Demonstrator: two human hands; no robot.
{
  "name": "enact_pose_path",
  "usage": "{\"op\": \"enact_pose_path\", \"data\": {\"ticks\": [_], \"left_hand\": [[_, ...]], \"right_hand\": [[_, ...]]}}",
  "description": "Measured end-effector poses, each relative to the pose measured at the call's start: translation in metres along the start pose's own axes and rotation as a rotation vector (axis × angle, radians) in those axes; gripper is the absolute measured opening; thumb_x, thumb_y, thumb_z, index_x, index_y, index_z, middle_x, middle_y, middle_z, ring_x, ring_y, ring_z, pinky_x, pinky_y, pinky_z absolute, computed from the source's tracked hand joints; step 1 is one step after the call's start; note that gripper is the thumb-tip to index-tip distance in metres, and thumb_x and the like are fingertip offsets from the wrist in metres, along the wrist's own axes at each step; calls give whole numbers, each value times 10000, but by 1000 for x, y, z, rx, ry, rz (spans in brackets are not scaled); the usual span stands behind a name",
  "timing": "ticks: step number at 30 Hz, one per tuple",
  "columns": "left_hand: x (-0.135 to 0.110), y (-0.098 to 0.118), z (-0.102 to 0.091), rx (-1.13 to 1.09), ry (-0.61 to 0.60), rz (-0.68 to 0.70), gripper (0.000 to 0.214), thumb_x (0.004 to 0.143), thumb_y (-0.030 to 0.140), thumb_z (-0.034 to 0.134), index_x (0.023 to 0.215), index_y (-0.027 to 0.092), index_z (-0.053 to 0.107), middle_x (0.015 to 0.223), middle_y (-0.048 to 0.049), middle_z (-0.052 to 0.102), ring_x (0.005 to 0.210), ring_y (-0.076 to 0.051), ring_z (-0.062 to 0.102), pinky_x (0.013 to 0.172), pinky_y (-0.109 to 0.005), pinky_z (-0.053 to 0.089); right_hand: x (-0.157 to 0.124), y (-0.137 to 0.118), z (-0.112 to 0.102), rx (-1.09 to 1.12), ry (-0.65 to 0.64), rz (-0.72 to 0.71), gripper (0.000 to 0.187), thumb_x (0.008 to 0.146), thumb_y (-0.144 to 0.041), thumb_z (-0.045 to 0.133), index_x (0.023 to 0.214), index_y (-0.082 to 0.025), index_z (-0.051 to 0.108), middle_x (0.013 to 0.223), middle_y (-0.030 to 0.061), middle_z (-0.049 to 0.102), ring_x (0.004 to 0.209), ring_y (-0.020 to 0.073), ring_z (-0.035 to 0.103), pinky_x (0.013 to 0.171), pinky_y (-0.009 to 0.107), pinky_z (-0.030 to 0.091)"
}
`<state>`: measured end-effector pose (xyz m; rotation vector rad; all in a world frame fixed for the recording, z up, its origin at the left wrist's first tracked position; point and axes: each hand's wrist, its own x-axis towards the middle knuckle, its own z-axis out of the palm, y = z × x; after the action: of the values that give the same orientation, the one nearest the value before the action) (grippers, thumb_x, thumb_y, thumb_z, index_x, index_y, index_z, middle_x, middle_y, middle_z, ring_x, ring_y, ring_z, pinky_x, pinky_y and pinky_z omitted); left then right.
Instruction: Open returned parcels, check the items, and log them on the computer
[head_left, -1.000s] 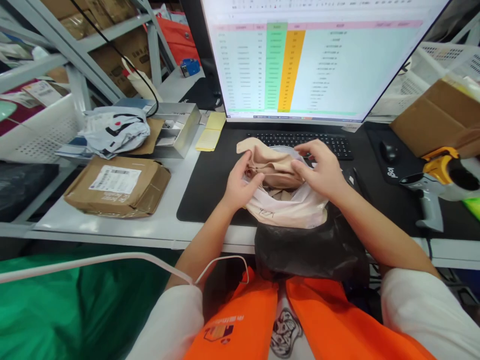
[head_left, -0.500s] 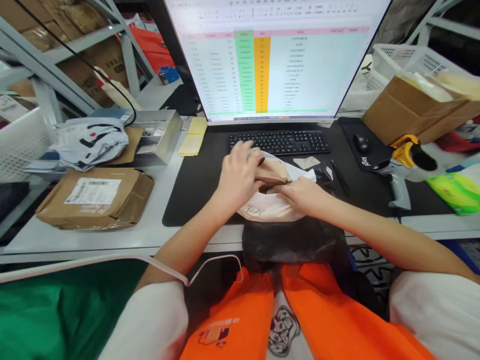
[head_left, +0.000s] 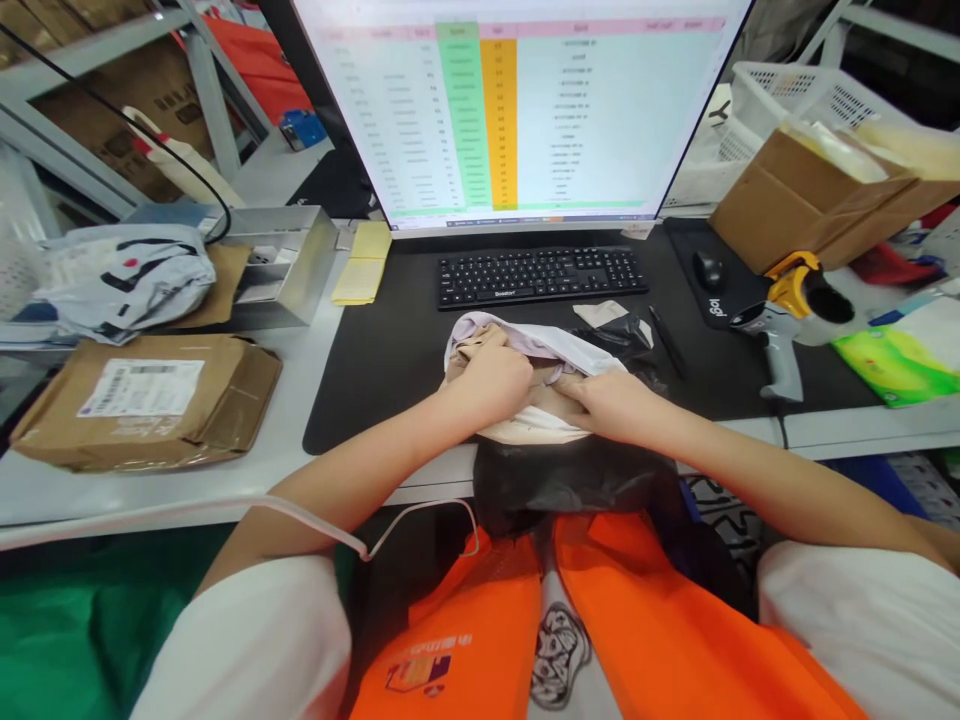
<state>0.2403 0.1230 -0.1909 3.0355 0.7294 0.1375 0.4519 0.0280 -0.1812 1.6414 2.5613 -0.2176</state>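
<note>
Well, mid-frame, the white bag [head_left: 541, 341] bunches between left hand [head_left: 496, 382] and right hand [head_left: 616, 402]; I can't tell either's grip.

From my seat, the beige cloth [head_left: 475, 341] looks soft and matt, while the white bag [head_left: 536, 428] around it appears to be thin, smooth plastic. Nearer, I see creased plastic with a dull gloss on the black bag [head_left: 562, 487]. The mat [head_left: 375, 365] has a smooth matt face; the keyboard [head_left: 540, 275] is hard plastic. On the left I make out a cardboard box [head_left: 169, 430] under shiny tape, its paper label [head_left: 140, 388] slightly glossy. The far right basket [head_left: 821, 95] is perforated plastic.
</note>
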Motion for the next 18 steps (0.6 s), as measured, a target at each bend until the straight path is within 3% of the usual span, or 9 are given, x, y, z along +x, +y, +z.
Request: {"op": "enact_pose_path", "data": {"ticks": [2,4,6,9,14,16,18], "left_hand": [[6,6,-3,16,-61,-39,258,893,390,642,867,173,780,711,-106,710,752,-278,632,927,-505,333],[11,12,-7,18,-95,-25,215,879,310,628,972,194,784,814,-109,740,811,-294,650,935,-511,330],[11,14,-11,-10,-71,25,188,844,237,633,961,205,777,920,-114,748,918,-312,652,965,-521,324],[5,9,-12,-62,-31,51,148,833,249,660,929,195,758,1006,-122,742,1012,-323,640,988,-517,327],[-1,3,-14,-19,-19,-21,176,855,289,669,964,164,730,974,-131,754,979,-322,656,983,-509,353],[1,8,-16,-31,15,-18,309,864,291,667,1136,152,712,1090,-148,753,1043,-336,660,1020,-518,351],[6,16,-20,-102,60,4,472,891,278,635,1347,157,626,1305,-158,700,1198,-346,625,1062,-501,354]], "right_hand": [[2,-2,7,65,69,15,263,982,-361,616,1145,-212,758,987,106,781,852,244,714,724,309,452],[3,-3,14,148,117,34,212,986,-303,589,957,-212,778,896,81,770,800,219,689,707,303,431],[3,-1,20,266,183,14,222,972,-261,577,840,-197,744,860,76,747,799,206,661,727,304,430],[-3,8,22,601,341,-19,190,946,-303,568,839,-192,679,919,76,712,868,211,627,803,329,462],[-13,29,1,1467,512,131,291,806,-466,624,726,-239,460,730,11,594,743,222,594,770,402,528],[-15,35,-10,1649,549,109,314,756,-474,625,709,-246,414,736,24,593,781,251,607,812,478,544],[-15,38,-17,1681,564,61,317,769,-502,569,696,-249,392,723,33,579,764,256,581,820,527,540]]}}
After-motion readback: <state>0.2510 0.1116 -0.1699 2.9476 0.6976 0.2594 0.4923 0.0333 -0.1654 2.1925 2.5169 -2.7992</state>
